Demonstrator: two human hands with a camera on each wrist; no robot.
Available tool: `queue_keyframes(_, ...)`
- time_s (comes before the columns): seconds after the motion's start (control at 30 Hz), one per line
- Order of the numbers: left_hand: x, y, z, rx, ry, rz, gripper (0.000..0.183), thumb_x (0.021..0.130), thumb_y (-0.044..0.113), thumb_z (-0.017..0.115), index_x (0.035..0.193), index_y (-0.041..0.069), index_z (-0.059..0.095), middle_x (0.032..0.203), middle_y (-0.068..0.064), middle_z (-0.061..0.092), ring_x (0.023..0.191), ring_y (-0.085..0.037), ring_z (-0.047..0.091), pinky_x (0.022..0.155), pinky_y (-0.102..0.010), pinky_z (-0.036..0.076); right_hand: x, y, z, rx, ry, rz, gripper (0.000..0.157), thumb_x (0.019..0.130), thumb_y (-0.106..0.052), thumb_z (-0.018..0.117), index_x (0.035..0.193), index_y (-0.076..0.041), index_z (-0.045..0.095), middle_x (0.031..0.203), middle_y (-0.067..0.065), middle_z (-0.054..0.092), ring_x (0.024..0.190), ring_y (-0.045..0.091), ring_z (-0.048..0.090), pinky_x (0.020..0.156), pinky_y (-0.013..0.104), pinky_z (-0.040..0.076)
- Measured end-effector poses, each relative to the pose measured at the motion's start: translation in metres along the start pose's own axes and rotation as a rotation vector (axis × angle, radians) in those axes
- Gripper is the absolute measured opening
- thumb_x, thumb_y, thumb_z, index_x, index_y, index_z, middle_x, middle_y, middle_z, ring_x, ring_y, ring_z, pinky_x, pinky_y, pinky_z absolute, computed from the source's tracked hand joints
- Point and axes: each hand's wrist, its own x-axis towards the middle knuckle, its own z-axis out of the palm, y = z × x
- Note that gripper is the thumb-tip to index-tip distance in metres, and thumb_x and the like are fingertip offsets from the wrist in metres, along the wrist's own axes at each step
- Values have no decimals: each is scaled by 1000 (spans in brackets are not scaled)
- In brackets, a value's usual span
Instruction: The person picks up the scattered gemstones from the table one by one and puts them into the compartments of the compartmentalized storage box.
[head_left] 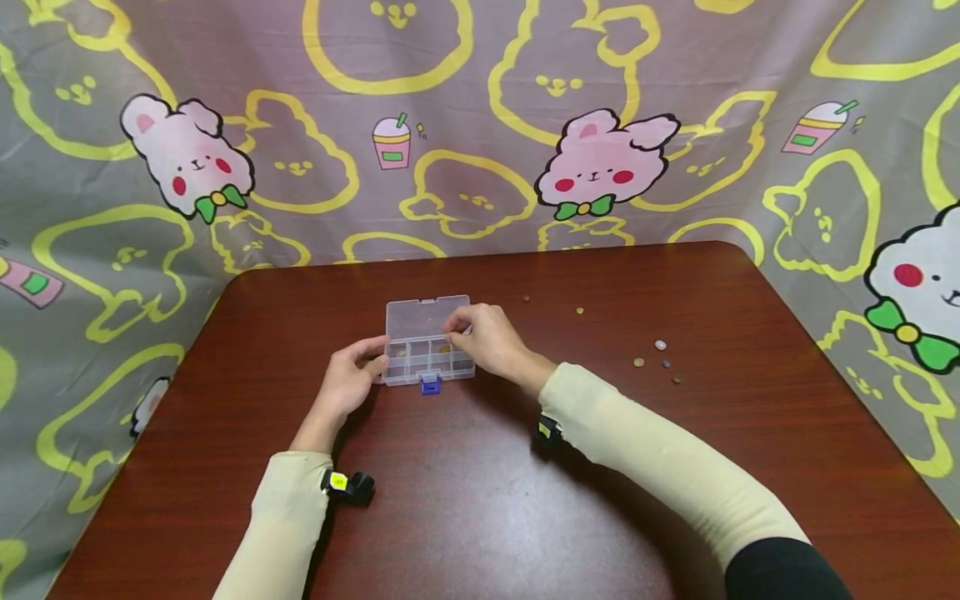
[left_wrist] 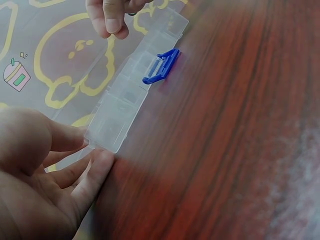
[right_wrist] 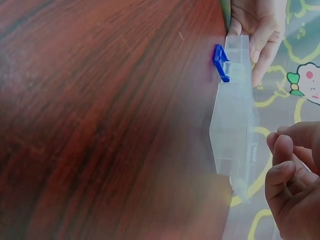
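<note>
A clear plastic compartment box with a blue latch lies on the table, lid up and tilted back. My left hand grips its left end, thumb at the near side and fingers behind. Over the right compartments hovers my right hand, its fingers curled and the thumb and index tips close together. I cannot tell whether these fingertips hold anything. Just below them, a small orange-brown piece lies in a compartment; a pale piece shows in the left one.
To the right several small button-like pieces lie loose on the brown table, among them a whitish one and a tan one. Farther back are a yellow one and a brown one. A patterned cloth hangs behind the table.
</note>
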Motion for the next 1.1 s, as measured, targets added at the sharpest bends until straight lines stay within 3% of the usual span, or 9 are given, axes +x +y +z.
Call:
queue_keyframes(0.2, 0, 0, -1, 3, 2, -4, 36, 99, -2, 57, 135, -4, 60, 125, -25, 62, 92, -23, 63, 69, -21, 55, 5, -1, 1, -57, -68, -1, 5, 90, -6, 74, 94, -6, 77, 88, 2, 74, 85, 15, 67, 76, 28, 53)
queue_keyframes(0.47, 0, -1, 0, -21, 7, 12, 36, 98, -3, 58, 134, -5, 60, 124, -27, 62, 91, -23, 63, 68, -20, 55, 19, -8, 3, -268, -223, -60, 6, 91, -10, 74, 95, -10, 78, 92, -1, 74, 86, 14, 66, 76, 31, 54)
queue_keyframes(0.57, 1, -1, 0, -14, 10, 8, 36, 99, -3, 58, 134, -5, 60, 124, -27, 62, 91, -23, 63, 68, -20, 55, 23, -10, 6, -371, -267, -100, 5, 91, -9, 73, 88, -13, 77, 85, -3, 71, 79, 13, 63, 71, 30, 53)
queue_keyframes(0.8, 1, 0, -2, 7, 9, -5, 36, 99, -2, 57, 135, -3, 60, 124, -25, 61, 94, -27, 62, 69, -20, 55, 33, -20, 13, -617, -330, -150, 31, 90, 0, 63, 64, -16, 58, 64, -4, 53, 63, 14, 46, 53, 30, 42)
queue_keyframes(0.97, 0, 0, -2, 5, 8, 4, 35, 99, -2, 57, 134, -5, 60, 123, -26, 61, 93, -25, 63, 69, -21, 56, 39, -28, 18, -800, -400, -224, 23, 96, -3, 61, 80, -16, 71, 80, -1, 68, 70, 16, 60, 64, 35, 57)
queue_keyframes(1.1, 0, 0, -1, 10, 7, 2, 35, 99, -2, 57, 134, -4, 60, 123, -24, 62, 92, -25, 63, 69, -22, 56, 43, -33, 20, -873, -463, -270, 17, 99, -6, 61, 93, -14, 74, 90, 0, 72, 77, 15, 64, 71, 33, 58)
